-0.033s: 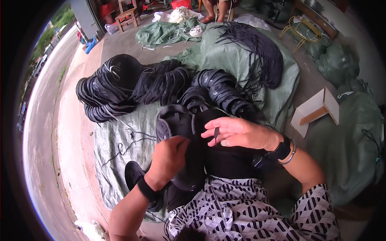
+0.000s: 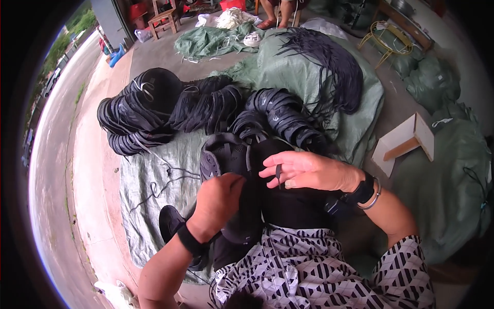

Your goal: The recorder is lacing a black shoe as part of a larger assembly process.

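A black shoe upper (image 2: 224, 152) lies across my lap, its padded collar facing away from me. My left hand (image 2: 218, 203) is closed in a pinch over its middle; what the fingertips grip is hidden. Just to the right, my right hand (image 2: 309, 172) has its thumb against its fingers, with a dark lace (image 2: 278, 175) passing over them. Black trousers under the hands make the rest of the lace hard to follow. Another dark shoe piece (image 2: 171, 222) sits left of my left wrist.
Stacked black shoe uppers (image 2: 139, 110) and a further row of uppers (image 2: 280, 113) lie ahead on green sheeting (image 2: 149, 185). A bundle of dark laces (image 2: 342, 77) drapes over a covered heap. To the right stands an open cardboard piece (image 2: 406, 141). Someone's feet (image 2: 272, 23) show at the back.
My left hand has shifted very slightly up and to the right. My right hand and the shoe upper stay almost in place.
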Tool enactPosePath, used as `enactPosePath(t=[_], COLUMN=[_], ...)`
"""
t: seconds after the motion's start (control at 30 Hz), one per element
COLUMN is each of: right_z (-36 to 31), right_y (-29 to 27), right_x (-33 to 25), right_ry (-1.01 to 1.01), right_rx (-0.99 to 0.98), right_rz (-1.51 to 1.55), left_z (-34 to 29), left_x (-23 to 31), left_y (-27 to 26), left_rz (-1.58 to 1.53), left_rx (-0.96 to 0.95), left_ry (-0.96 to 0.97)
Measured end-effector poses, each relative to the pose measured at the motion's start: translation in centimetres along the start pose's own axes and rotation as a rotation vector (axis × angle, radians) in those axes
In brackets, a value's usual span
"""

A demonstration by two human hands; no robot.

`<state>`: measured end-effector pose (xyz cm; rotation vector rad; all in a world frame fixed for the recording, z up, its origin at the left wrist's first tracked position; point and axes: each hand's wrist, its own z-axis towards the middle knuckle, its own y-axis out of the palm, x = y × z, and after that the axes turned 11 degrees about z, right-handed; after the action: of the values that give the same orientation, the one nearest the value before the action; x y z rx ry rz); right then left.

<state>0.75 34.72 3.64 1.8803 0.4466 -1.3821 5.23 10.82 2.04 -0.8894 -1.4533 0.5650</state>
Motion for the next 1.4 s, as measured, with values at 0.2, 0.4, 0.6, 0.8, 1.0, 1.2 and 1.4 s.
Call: enactPosePath(t=[0.2,0.4,0.6,0.8,1.0,1.2,1.4], right_z=[0.9,0.8,1.6,0.7,0.2,0.7,1.8], right_y=[0.4,1.2,2.2,4.6,5.6,5.8,5.7], right_x=[0.4,1.1,3.7,7.4,7.9,7.2,7.0], right_ry=[0.066,-0.219,-0.190,0.128,-0.053,0.156,0.189], right_rx=[0.228,0.185,0.147,0.186,0.130,0.331,0.352], right_rz=[-0.679,-1.547,-1.020,-0.720,-0.974,-0.478,-0.337], left_z=[1.3,3.0,3.2,3.3,3.0,2.4,2.5], left_x=[0.7,1.4,0.1,-0.9,1.2,0.0,-0.3], left_y=[-0.7,-0.8,0.0,-1.6,-0.6,-1.1,-0.7], left_rz=[0.281,0.435,0.412,0.065,0.407,0.339,0.290], left_rx=[-0.180,-0.328,-0.290,-0.438,-0.381,-0.363,-0.356], left_ry=[0.073,0.014,0.078,0.067,-0.015,0.068,0.018])
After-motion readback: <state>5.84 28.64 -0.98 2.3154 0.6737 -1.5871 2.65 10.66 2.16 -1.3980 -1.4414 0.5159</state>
